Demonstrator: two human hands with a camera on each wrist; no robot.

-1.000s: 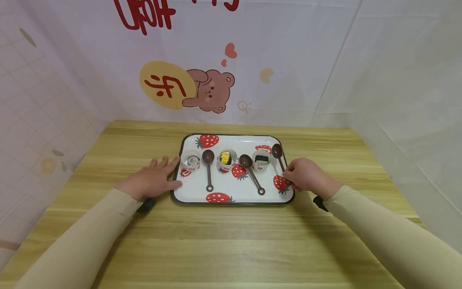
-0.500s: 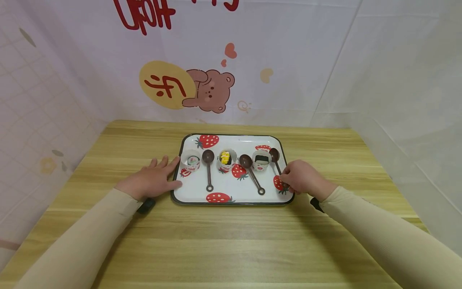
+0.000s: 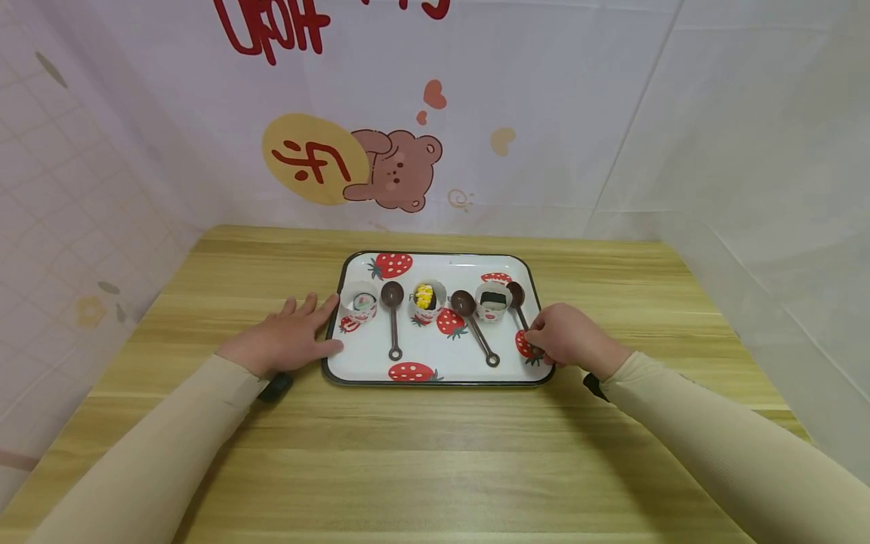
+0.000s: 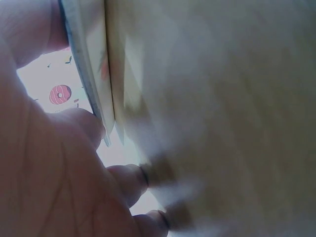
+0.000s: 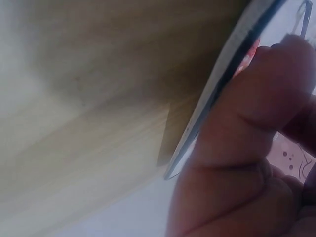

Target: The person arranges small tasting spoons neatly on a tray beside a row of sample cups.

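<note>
My right hand [image 3: 571, 336] pinches the lower handle of a brown spoon [image 3: 521, 313] at the right side of a white tray [image 3: 435, 366] with strawberry prints. The spoon's bowl lies beside a paper cup [image 3: 491, 313] holding a black-and-white sushi piece [image 3: 493, 300]. With fingers spread, my left hand [image 3: 282, 340] rests at the tray's left rim; in the left wrist view its thumb and fingers [image 4: 81, 123] lie about the tray edge [image 4: 86, 64]. The right wrist view shows my curled fingers [image 5: 291, 74] over the tray edge [image 5: 217, 89]; the spoon is hidden there.
Two more brown spoons, one upright [image 3: 393, 325] and one slanted [image 3: 479, 332], lie on the tray. A paper cup with a sushi roll [image 3: 363, 302] stands at left, another with a yellow-topped piece [image 3: 425, 297] mid-tray. The wooden table [image 3: 435, 461] meets a printed cloth wall [image 3: 544, 174].
My right hand has shifted slightly left and toward me, bringing the pinched spoon closer to the right-hand cup. The left hand, the cups and the other spoons have stayed put.
</note>
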